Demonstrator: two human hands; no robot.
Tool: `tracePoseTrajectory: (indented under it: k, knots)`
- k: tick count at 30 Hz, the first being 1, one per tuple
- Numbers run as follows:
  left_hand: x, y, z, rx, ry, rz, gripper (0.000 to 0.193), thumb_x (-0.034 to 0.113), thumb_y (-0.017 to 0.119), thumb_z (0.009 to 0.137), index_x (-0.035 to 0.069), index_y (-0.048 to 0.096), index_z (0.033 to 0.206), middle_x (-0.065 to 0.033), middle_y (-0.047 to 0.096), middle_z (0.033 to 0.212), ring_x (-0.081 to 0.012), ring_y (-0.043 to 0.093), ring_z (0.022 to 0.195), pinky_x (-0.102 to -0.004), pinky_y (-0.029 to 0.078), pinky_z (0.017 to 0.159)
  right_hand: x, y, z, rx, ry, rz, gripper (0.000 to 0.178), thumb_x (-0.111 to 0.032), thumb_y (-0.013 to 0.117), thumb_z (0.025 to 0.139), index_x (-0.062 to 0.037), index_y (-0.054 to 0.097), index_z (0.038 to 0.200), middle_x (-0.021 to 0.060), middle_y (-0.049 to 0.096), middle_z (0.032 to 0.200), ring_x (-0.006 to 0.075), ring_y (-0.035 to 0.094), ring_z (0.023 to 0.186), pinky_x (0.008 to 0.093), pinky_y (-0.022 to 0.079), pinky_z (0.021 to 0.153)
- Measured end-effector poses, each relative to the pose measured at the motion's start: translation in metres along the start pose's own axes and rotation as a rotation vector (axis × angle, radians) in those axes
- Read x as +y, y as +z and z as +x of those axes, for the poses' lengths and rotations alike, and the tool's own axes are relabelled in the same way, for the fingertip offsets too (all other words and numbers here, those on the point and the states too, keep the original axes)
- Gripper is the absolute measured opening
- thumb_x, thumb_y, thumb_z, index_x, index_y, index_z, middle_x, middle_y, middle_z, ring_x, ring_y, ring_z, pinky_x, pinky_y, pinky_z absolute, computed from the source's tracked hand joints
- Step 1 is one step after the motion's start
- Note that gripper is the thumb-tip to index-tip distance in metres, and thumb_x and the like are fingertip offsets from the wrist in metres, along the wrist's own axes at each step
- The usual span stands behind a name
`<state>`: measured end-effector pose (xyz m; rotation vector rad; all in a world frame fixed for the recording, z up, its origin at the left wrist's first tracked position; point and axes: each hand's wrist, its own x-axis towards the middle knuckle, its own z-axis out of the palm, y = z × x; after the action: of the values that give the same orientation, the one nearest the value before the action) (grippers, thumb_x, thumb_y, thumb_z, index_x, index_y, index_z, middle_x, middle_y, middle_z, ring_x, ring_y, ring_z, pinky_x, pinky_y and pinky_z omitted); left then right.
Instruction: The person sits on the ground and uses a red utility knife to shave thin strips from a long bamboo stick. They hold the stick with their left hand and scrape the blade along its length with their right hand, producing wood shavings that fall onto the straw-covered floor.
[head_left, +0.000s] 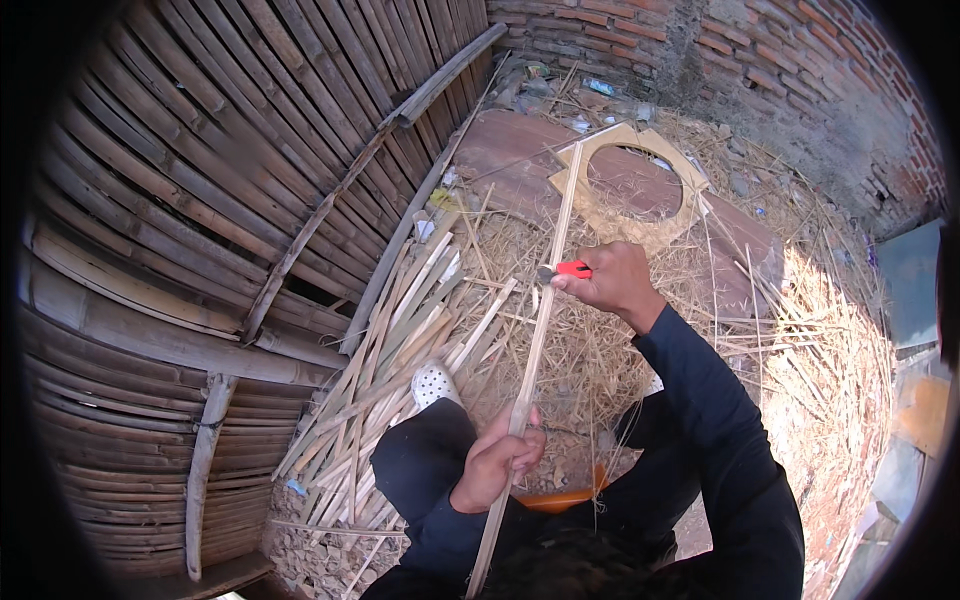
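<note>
A long, pale bamboo strip (548, 300) runs from near my body up to a wooden board with a large round hole (697, 180), where its far end rests. My left hand (497, 455) is closed around the strip's near part. Farther up, my right hand (615, 282) grips a red-handled knife (573, 270). Its grey blade meets the strip, or lies right beside it; I cannot tell how deep it sits. The fingers of my right hand are partly hidden behind the hand itself.
To the left stands a bamboo slat wall (200, 180), with a pile of split bamboo strips (400, 340) by its foot. A brick wall (790, 90) closes the far side. Shavings (610, 350) cover the ground. A white spotted shoe (433, 383) is beside the pile.
</note>
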<state>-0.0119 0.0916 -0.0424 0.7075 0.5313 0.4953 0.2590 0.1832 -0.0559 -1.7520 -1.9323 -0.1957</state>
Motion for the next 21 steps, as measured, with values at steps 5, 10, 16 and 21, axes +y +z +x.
tracePoseTrajectory:
  k: [5,10,16,21]
  knots:
    - [-0.001,0.003,-0.005,-0.016,-0.058,0.036,0.029,0.005,0.038,0.078,0.006,0.039,0.107,-0.0009,0.035,0.06,-0.0097,0.033,0.05,-0.0209,0.028,0.047,0.03,0.012,0.008,0.02,0.112,-0.064,0.067,-0.073,0.051,0.076,-0.01,0.065,0.059,0.0106,0.054,0.047,0.03,0.058,0.048,0.0417,0.045,0.047]
    - [-0.01,0.007,0.0,-0.045,-0.112,0.051,0.029,0.005,0.039,0.078,0.006,0.039,0.107,-0.001,0.036,0.062,-0.009,0.034,0.051,-0.0205,0.028,0.044,0.082,0.0,0.021,-0.053,0.288,-0.193,0.074,-0.075,0.043,0.08,-0.0066,0.068,0.067,0.0184,0.06,0.057,0.0358,0.062,0.058,0.0458,0.046,0.051]
    - [-0.021,0.012,-0.02,-0.104,-0.302,0.113,0.027,0.003,0.044,0.077,0.006,0.04,0.104,-0.0015,0.039,0.067,-0.0081,0.035,0.052,-0.0209,0.027,0.044,0.199,-0.005,-0.018,0.105,0.95,0.037,0.083,-0.071,0.035,0.087,0.0019,0.061,0.059,0.0241,0.058,0.061,0.0398,0.061,0.061,0.049,0.045,0.062]
    - [-0.008,-0.011,0.001,0.184,-0.055,0.058,0.028,0.005,0.043,0.073,0.004,0.043,0.101,-0.0014,0.036,0.058,-0.0093,0.034,0.046,-0.0216,0.03,0.046,0.091,-0.037,-0.016,-0.255,0.573,0.036,0.074,-0.07,0.043,0.085,-0.0033,0.06,0.058,0.0171,0.053,0.051,0.0347,0.058,0.054,0.0439,0.042,0.053]
